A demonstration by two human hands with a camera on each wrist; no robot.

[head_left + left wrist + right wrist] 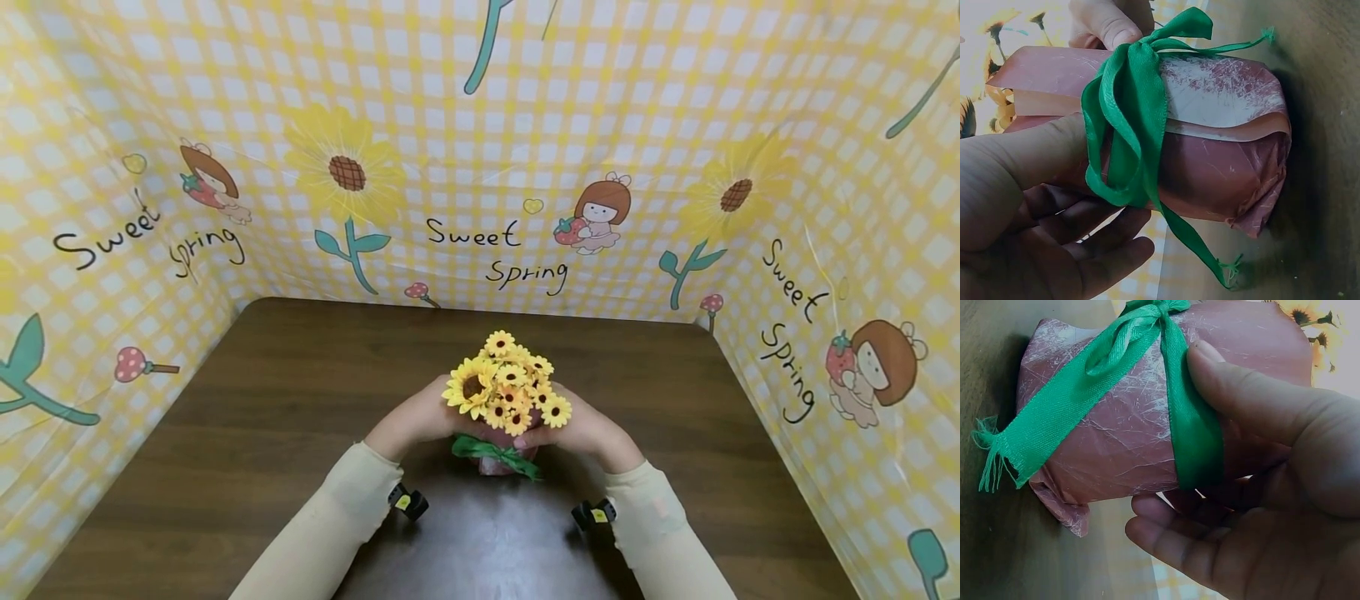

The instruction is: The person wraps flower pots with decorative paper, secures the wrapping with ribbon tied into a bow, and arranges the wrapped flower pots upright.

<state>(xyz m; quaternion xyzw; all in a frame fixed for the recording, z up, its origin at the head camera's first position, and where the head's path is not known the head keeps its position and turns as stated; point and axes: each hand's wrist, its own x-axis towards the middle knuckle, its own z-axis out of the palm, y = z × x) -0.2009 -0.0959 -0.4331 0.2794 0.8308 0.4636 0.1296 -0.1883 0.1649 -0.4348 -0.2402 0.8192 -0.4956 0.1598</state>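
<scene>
A small bouquet (512,392) of yellow artificial sunflowers and daisies stands upright on the table between my two hands. Its reddish-brown paper wrapper (1222,181) is scuffed white in patches. A green ribbon (1138,119) ties it round the middle in a bow with frayed ends. My left hand (423,414) grips the wrapper from the left, thumb on the near side above the ribbon and fingers curving behind. From the right, my right hand (1266,481) holds it likewise, its thumb beside the ribbon knot. In the head view the blossoms partly hide both hands.
The dark brown wooden table (285,392) reaches back to a yellow-checked cloth (480,167) printed with flowers and girls. The cloth rises along the left, far and right sides. Black wrist cameras (408,502) sit on both sleeves, close above the table.
</scene>
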